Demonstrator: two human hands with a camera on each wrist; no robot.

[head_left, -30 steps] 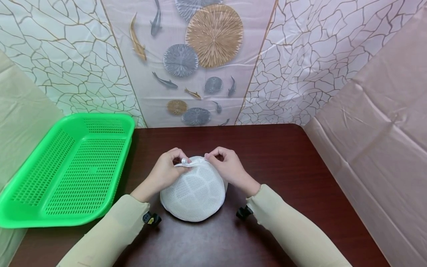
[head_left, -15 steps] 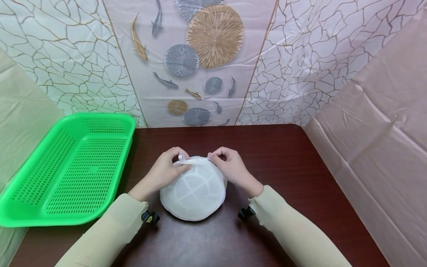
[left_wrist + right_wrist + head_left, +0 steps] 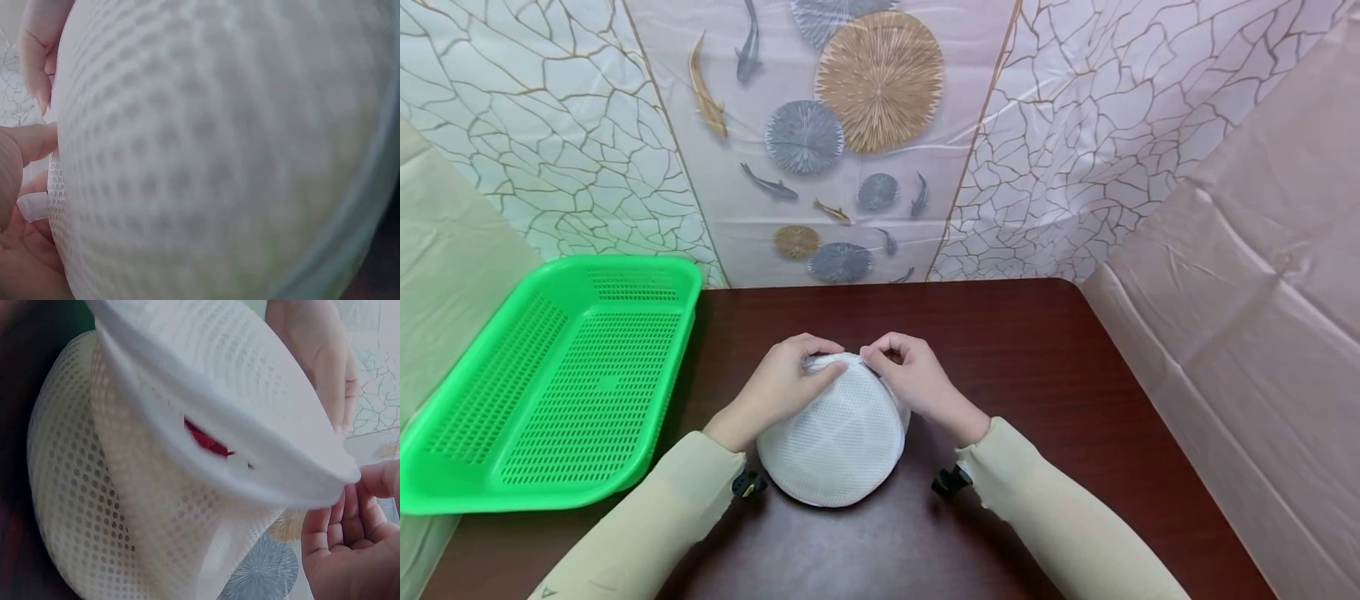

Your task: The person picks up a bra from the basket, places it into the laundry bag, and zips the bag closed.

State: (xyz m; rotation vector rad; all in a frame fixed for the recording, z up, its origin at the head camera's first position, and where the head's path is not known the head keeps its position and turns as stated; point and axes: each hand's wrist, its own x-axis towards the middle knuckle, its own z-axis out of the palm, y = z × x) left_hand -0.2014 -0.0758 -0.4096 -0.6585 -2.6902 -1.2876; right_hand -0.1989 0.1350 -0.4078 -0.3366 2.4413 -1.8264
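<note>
Gripping its top edge, two hands steady a white mesh bag [image 3: 838, 442] at the middle of the bench [image 3: 1060, 400].
The left hand [image 3: 782, 383] clasps the mesh between thumb and fingers; the right hand [image 3: 917, 379] pinches the edge beside it. Holding that edge taut, without tugging the soft mesh, likely serves best. Counted left to right: one green basket [image 3: 535, 503], one bag, one visible slit, one patch of red [image 3: 203, 437] inside, unidentifiable.

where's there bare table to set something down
Bare table: right of the right hand to the beige wall; also between the sleeves, in front of the mesh bag. Crowded: left, the green basket; centre, the bag and left hand.
</note>
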